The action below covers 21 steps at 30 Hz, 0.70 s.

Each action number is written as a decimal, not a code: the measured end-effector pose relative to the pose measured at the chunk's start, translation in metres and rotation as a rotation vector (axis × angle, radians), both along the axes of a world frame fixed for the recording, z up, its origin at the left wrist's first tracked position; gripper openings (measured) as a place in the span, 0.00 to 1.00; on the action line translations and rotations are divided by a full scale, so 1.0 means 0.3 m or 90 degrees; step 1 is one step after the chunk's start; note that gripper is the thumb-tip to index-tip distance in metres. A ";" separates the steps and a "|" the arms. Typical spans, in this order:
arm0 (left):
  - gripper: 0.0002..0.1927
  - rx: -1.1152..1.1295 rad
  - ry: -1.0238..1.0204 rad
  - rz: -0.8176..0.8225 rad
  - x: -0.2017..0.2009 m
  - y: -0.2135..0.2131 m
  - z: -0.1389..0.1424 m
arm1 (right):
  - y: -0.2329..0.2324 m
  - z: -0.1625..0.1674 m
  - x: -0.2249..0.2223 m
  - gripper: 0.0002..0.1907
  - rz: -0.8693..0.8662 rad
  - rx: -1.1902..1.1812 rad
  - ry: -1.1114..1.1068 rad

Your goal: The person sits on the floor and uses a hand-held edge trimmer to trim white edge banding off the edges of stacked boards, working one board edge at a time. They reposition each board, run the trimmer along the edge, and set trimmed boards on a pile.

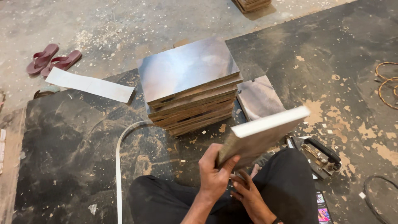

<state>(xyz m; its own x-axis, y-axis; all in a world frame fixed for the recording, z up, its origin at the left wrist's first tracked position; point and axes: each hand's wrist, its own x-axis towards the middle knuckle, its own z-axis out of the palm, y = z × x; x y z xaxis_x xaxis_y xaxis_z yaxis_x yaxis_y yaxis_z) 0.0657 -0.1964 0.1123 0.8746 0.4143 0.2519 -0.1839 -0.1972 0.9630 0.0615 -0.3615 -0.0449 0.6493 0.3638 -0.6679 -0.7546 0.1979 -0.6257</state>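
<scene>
Left hand (213, 176) grip clamped on tilted board (265, 135), right hand (248, 193) open-fingered beneath.

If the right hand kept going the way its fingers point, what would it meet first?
The right hand lies under the board, fingers pointing up-left toward the left hand. It would probably meet that hand's thumb side or the board's lower end first; depth is unclear.

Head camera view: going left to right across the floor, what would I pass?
Pair of sandals → white strip → stack of boards → board held in the left hand → clothes iron → coiled cord.
</scene>
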 end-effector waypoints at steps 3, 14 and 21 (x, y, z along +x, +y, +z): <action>0.16 -0.229 -0.008 -0.065 0.038 -0.072 0.068 | -0.044 0.025 0.007 0.19 -0.060 0.423 -0.095; 0.17 0.153 0.167 -0.223 -0.086 -0.050 -0.054 | -0.322 0.120 0.395 0.18 -0.310 0.182 -0.199; 0.16 0.135 0.363 -0.194 -0.358 0.034 -0.475 | -0.234 0.123 0.688 0.13 -0.265 0.019 -0.156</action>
<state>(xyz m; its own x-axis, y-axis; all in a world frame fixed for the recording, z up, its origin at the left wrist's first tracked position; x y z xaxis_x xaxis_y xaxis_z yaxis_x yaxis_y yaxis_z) -0.0417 -0.1863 -0.0301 0.9646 0.1215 -0.2341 0.2636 -0.4116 0.8724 0.2678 -0.4318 -0.0081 0.8808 0.0565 -0.4702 -0.4387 0.4715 -0.7650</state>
